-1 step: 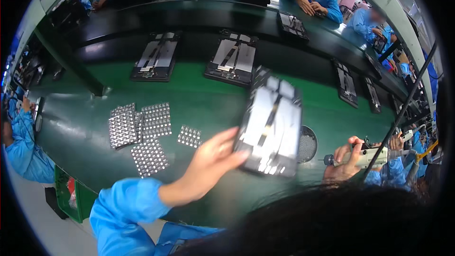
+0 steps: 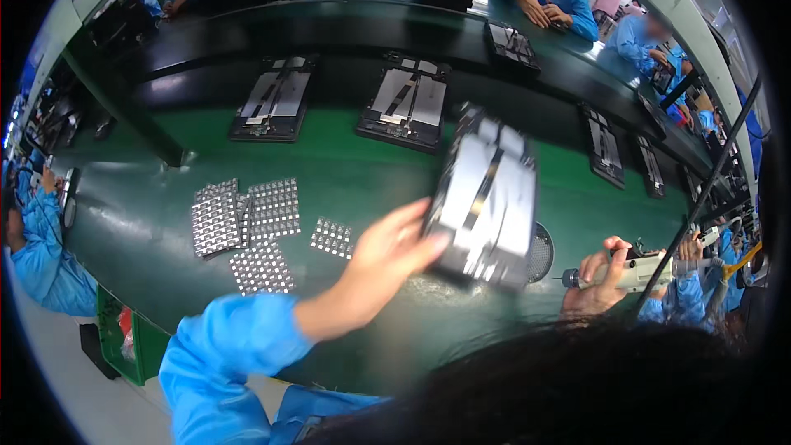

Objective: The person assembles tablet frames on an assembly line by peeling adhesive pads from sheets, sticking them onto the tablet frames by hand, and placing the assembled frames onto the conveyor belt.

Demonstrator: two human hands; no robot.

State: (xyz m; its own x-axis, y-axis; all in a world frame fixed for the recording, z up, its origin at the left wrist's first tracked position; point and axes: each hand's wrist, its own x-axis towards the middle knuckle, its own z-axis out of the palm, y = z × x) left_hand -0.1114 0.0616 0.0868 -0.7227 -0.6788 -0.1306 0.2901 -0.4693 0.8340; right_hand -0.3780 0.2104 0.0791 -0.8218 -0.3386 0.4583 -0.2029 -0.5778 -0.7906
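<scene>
My left hand [image 2: 387, 247] grips the near left edge of an opened tablet [image 2: 488, 198], its thumb on top. The tablet is tilted above the bench and blurred; its back is off, showing pale battery panels and a dark flex cable. To the right, my right hand [image 2: 595, 284] is closed around a cream electric screwdriver [image 2: 638, 274], whose thin bit points left. Dark hair in the foreground hides my right forearm. A round dark mesh dish [image 2: 540, 252] shows partly behind the tablet's right edge.
Sheets of small parts [image 2: 216, 218] lie left of my left hand, with a smaller sheet [image 2: 332, 237] nearer it. Opened tablets [image 2: 404, 103] rest on the far side of the green bench [image 2: 132, 214]. A black cable [image 2: 700, 189] slants at right. Co-workers in blue sit around.
My left hand has carried the tablet a little to the right and away from me. My right hand with the screwdriver stays about where it was.
</scene>
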